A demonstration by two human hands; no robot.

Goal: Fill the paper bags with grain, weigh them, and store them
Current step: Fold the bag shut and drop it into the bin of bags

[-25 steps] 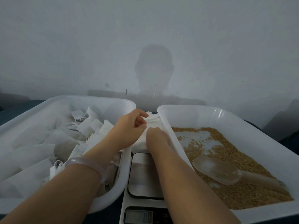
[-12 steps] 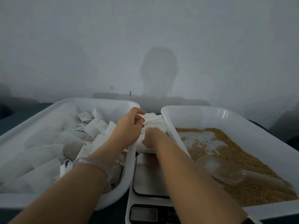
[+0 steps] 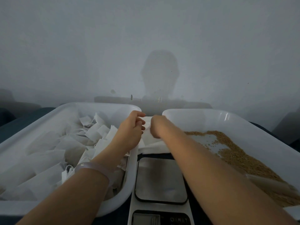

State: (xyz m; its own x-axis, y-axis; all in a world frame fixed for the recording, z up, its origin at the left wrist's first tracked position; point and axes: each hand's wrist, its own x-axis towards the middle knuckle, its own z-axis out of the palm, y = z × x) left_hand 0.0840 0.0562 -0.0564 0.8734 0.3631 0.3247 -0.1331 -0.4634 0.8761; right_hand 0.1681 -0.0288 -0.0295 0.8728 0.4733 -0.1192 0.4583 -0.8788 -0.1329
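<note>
Tubs flank the work. Left white plastic tub (image 3: 100, 106) holds filled white paper bags (image 3: 48, 153). Right white plastic tub (image 3: 243, 125) holds brown grain (image 3: 238, 153) and a translucent plastic scoop (image 3: 272, 187). Grey-topped digital scale (image 3: 160, 179) sits between the tubs, platform bare. Stack of flat white paper bags (image 3: 154, 146) lies just beyond the scale, between the tub walls.

Left hand (image 3: 129, 129): fingers curled, apparently pinching the stack's left edge. Right hand (image 3: 156, 127): knuckles up on the stack, fingers hidden, so its grip cannot be told.

Judged step: separating one empty bag for filling. Next move calls for peeling off a single bag, then opening its mouth near the grain.

Stack lies flat, long axis running away from the person toward the wall. Mouth end not discernible.
</note>
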